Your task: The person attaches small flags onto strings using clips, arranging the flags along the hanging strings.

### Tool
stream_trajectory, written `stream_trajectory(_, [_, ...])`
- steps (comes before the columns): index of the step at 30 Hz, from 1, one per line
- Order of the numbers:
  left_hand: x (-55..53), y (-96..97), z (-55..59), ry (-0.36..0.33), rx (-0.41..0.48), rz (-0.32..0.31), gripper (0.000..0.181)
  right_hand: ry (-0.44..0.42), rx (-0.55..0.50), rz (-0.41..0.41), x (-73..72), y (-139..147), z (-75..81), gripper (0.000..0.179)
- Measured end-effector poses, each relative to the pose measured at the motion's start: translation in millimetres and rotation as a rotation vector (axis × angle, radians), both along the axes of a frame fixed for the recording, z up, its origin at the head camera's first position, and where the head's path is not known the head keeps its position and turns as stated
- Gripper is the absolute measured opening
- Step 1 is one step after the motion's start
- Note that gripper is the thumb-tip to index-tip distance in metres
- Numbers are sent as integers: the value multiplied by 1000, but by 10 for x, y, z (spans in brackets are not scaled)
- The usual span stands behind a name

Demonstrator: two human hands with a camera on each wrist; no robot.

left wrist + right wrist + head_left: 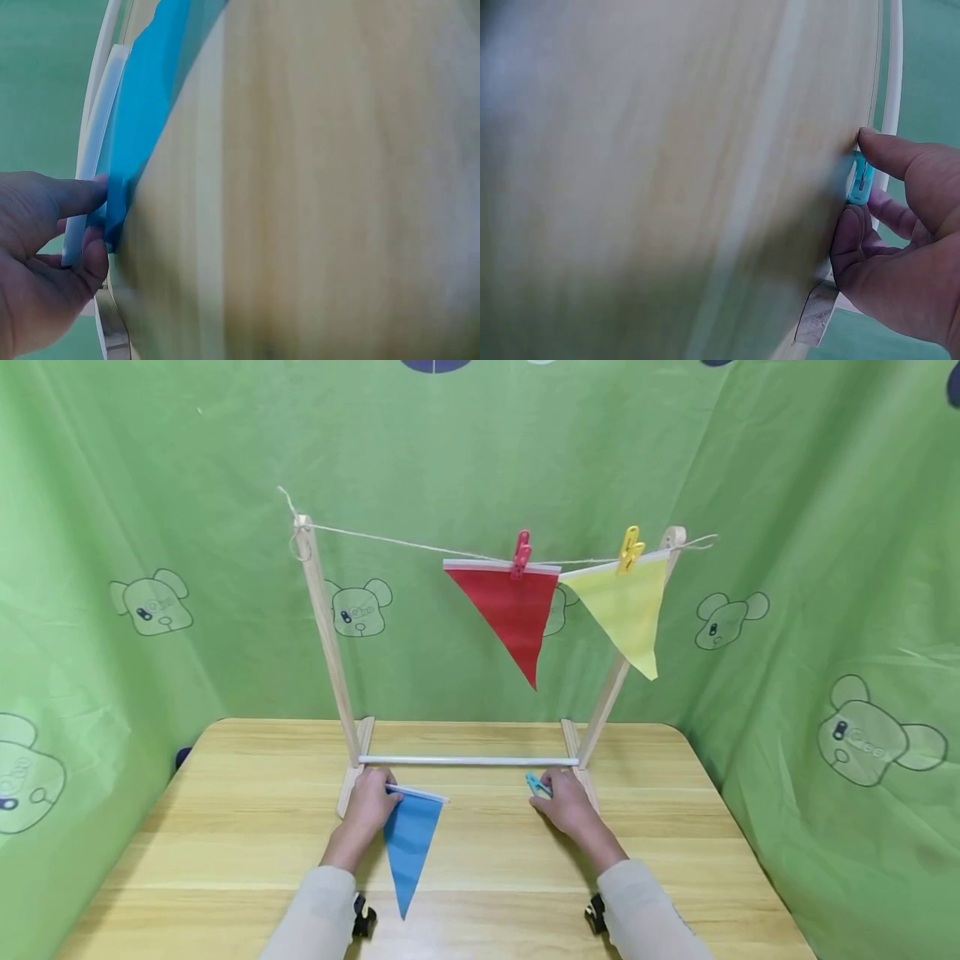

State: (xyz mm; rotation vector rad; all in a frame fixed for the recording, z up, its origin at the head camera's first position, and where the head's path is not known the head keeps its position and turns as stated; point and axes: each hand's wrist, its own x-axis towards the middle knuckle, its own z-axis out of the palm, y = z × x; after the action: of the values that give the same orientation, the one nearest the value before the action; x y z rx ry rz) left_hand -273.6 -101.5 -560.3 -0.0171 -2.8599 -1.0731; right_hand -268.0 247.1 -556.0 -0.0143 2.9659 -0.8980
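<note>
My left hand (371, 802) pinches a blue triangular pennant (411, 839) near the left end of its white top edge. The pennant's tip points toward me over the table. In the left wrist view, thumb and fingers close on the white strip (97, 150). A small turquoise clothespin (535, 784) sits between the fingertips of my right hand (566, 806). Close up in the right wrist view, the clothespin (860, 178) shows end-on. Behind both hands, a red pennant (513, 610) and a yellow pennant (622, 610) hang from a string, held by a red clothespin (521, 554) and a yellow clothespin (630, 550).
The string (397, 539) runs between a left wooden post (326, 627) and a right wooden post (611, 693). A white rod (465, 761) joins the posts low down on the wooden table (480, 902). Green printed cloth (465, 443) surrounds the table.
</note>
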Motion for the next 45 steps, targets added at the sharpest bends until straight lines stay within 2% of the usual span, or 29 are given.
stream_trajectory(9, [10, -73, 5, 61, 4, -31, 16, 49, -2, 5, 9, 9, -18, 35])
stream_trajectory(14, [18, -96, 2, 72, 67, -51, 17, 55, -1, 9, 5, 20, -41, 34])
stream_trajectory(21, [4, -95, 16, 18, 153, -54, 11, 61, -5, 11, -6, 32, -59, 33])
stream_trajectory(26, [8, -88, 33, -9, 216, -80, 8, 67, -9, 17, -8, 37, -68, 34])
stream_trajectory(39, [-4, -75, -10, -20, 285, -83, 6, 8, -17, 13, 16, 38, -26, 33])
stream_trajectory(45, [8, -56, -30, -5, 333, -58, 8, 16, -12, 18, 20, 39, -25, 33])
